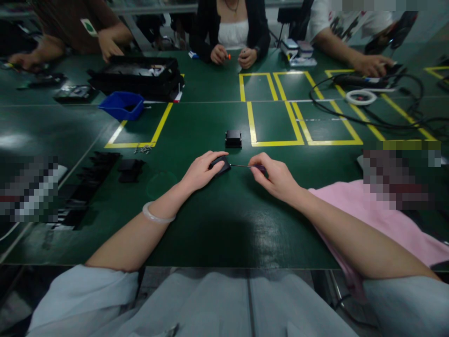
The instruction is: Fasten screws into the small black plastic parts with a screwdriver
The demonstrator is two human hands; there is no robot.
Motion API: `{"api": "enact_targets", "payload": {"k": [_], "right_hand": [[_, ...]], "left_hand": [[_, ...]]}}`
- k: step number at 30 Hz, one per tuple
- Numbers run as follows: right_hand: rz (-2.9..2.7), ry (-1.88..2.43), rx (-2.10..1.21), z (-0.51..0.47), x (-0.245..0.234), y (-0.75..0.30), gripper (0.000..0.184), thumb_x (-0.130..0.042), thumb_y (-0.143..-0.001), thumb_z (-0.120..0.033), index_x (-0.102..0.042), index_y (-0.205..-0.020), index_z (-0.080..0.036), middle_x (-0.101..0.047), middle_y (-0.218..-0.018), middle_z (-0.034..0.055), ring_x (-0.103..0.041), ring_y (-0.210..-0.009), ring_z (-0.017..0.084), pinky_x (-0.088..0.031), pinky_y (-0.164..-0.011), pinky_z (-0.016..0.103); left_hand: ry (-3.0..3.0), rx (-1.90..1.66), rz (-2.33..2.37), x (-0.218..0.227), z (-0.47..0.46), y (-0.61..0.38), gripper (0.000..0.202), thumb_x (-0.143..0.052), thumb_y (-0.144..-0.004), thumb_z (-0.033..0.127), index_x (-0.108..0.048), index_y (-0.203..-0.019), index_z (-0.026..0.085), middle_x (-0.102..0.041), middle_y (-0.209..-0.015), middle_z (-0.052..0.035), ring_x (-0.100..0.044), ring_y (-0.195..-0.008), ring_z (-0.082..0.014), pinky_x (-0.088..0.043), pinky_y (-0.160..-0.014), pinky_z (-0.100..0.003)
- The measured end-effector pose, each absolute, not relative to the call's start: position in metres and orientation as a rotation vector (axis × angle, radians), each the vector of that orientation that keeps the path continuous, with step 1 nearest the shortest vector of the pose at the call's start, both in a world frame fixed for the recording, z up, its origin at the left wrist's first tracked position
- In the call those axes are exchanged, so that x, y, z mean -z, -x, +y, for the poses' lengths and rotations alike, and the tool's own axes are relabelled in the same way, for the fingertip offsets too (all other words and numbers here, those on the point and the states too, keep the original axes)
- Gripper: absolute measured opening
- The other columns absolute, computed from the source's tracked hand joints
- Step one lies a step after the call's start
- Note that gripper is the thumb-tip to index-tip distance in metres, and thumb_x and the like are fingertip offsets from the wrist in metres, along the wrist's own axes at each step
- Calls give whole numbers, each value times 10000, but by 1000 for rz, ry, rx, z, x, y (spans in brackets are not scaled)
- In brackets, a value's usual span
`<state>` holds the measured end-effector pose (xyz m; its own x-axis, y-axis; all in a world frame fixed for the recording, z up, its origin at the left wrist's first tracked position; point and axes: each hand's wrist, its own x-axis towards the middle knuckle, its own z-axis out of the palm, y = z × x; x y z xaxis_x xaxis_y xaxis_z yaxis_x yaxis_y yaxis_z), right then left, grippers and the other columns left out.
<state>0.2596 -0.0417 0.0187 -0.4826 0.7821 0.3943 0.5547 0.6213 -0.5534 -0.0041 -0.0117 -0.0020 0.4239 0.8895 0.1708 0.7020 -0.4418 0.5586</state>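
My left hand [201, 169] is closed over a small black rounded part [220, 164] that rests on the green table [217, 224]. My right hand [275, 175] pinches a thin screwdriver [245, 166] by its dark handle. The tool's metal shaft points left, with its tip touching the black part. A second small black block [233, 138] stands on the table just beyond both hands, untouched.
Black parts [129, 169] and a few screws [142, 150] lie at the left. A blue bin [122, 105] and a black tray [138, 75] sit further back. Yellow tape outlines [273, 140], cables [379, 122], a pink cloth [379, 220] and other people's hands ring the table.
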Motion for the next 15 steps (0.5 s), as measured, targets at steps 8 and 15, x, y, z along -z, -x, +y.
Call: {"api": "enact_targets", "payload": {"k": [8, 15], "right_hand": [[-2216, 1072, -458, -41, -17, -260, 178, -432, -989, -315, -567, -1034, -208, -650, -834, 41, -602, -702, 167, -432, -679, 290], [-2226, 1079, -492, -41, -18, -260, 181, -452, -996, -357, -571, -1014, -222, -652, -823, 29, -607, -716, 171, -436, -693, 290]], "left_hand": [[-2291, -627, 1346, 3, -11, 4, 481, -408, -1019, 465, -611, -1371, 205, -658, -1182, -86, -624, -1077, -249, -460, -939, -375], [-2288, -627, 1345, 2, -11, 3, 484, -403, -1018, 468, -607, -1369, 206, -661, -1185, -89, -624, -1075, -252, -465, -938, -380]]}}
